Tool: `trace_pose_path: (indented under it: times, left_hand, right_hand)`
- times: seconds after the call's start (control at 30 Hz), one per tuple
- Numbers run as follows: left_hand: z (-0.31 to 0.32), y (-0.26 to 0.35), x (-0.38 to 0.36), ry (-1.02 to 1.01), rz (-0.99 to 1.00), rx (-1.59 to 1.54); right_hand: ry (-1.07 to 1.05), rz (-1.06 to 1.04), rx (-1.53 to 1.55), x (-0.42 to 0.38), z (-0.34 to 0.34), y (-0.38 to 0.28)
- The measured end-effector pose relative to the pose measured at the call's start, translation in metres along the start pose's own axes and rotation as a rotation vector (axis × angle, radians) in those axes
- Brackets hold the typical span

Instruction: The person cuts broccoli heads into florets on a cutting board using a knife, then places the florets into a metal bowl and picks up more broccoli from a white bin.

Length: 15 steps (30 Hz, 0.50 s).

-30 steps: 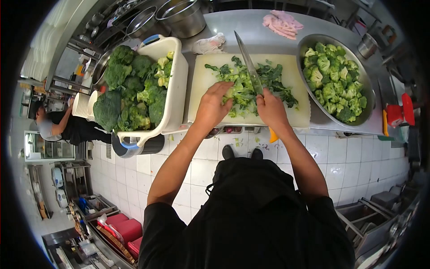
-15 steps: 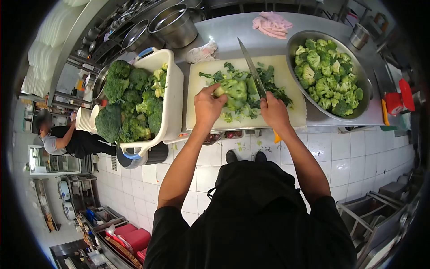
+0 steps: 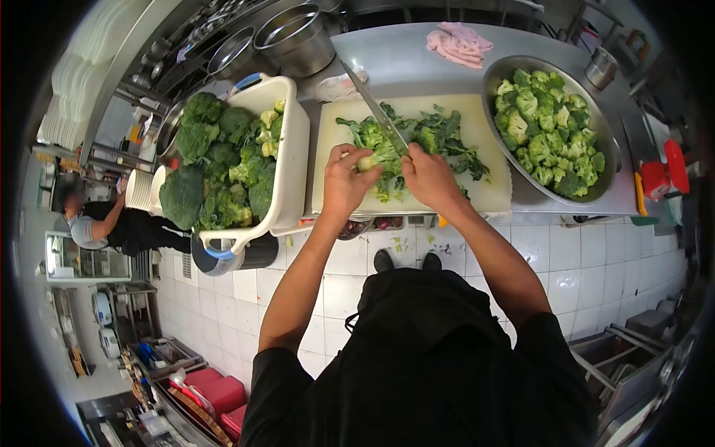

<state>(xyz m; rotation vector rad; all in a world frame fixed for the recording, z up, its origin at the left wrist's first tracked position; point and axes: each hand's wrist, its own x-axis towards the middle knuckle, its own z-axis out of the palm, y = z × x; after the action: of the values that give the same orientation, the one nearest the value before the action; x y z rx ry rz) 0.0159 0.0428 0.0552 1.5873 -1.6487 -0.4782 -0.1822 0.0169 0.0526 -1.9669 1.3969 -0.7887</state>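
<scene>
On a pale cutting board (image 3: 484, 123) lies a head of broccoli (image 3: 378, 153), its stem gripped by the closed fingers of my left hand (image 3: 346, 179). My right hand (image 3: 432, 180) is closed around the handle of a large knife (image 3: 376, 108). The blade slants up to the left, crossing over the broccoli; whether it touches cannot be made out. Cut broccoli leaves (image 3: 454, 145) are scattered on the board to the right of the knife and around the broccoli.
A white tub (image 3: 294, 141) of whole broccoli stands at the left, a steel bowl (image 3: 617, 167) of florets at the right. A pink cloth (image 3: 458, 45) and steel pots (image 3: 298, 45) lie beyond the board. Another person (image 3: 104, 220) stands far left. A red scale-like object (image 3: 655, 177) sits far right.
My right hand has moved left and the knife has swung left, its blade now over the broccoli. In my left hand the broccoli has turned and sits lower on the board.
</scene>
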Motion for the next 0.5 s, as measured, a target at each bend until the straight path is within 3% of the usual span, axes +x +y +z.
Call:
trace_pose_path:
  times: [0.1,0.33,0.43,0.5]
  left_hand:
    - [0.002,-0.003,0.001,0.022,0.015,-0.007]
    - [0.014,0.008,-0.003,0.052,0.263,-0.010]
    - [0.014,0.013,0.000,0.024,0.239,0.012]
    - [0.011,0.020,0.001,-0.018,0.175,-0.013]
  right_hand:
    - [0.005,-0.052,-0.001,0.000,0.001,-0.004]
    - [0.129,-0.152,-0.005,0.012,-0.018,-0.021]
    - [0.145,-0.127,-0.056,0.010,-0.019,-0.027]
    - [0.046,-0.129,-0.191,0.014,0.000,-0.003]
